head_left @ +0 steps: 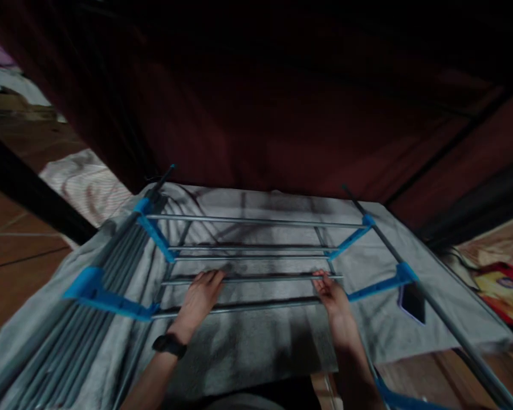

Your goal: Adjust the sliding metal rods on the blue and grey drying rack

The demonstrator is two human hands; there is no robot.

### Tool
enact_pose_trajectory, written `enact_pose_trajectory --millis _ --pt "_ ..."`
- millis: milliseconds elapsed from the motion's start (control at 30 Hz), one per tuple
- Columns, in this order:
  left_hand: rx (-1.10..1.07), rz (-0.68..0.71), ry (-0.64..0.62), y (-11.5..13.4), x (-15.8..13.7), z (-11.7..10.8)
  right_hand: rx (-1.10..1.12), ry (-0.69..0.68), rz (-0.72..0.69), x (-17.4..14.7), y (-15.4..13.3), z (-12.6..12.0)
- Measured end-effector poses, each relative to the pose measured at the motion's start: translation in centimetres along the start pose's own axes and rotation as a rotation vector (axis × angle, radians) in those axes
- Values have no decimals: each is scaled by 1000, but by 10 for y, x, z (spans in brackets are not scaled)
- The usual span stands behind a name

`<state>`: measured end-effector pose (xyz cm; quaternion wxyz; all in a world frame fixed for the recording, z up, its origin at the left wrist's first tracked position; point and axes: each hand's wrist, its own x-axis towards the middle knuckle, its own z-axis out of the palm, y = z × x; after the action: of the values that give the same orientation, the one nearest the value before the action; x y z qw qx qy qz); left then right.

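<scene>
A partly assembled rack of grey metal tubes with blue plastic joints [96,290] stands in front of me. My left hand [203,293], with a dark watch on its wrist, is closed over a grey metal tube [265,279] lying crosswise. Near that tube's right end, my right hand [331,293] holds it from below with curled fingers. Whether the tube's ends sit in the blue joints cannot be made out. Just nearer to me runs another crossbar [269,306], passing by both wrists. Two thin crossbars [252,248] and a farther one [256,220] lie beyond.
Several loose grey tubes [81,336] lie side by side on the left of the grey cloth [290,199]. A phone [412,303] rests on the cloth at right. Dark red fabric [256,131] hangs behind. A blue joint [404,398] shows low at right.
</scene>
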<state>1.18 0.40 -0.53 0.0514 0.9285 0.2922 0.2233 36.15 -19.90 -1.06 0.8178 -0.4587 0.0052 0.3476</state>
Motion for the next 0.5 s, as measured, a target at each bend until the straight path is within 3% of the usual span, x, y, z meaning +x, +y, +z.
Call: enact_pose_trajectory --millis 167,500 --pt "-10 76 122 -11 1 2 35 29 -7 2 -3 1" --pt "-6 117 37 -10 2 1 42 71 -2 -6 -5 -1"
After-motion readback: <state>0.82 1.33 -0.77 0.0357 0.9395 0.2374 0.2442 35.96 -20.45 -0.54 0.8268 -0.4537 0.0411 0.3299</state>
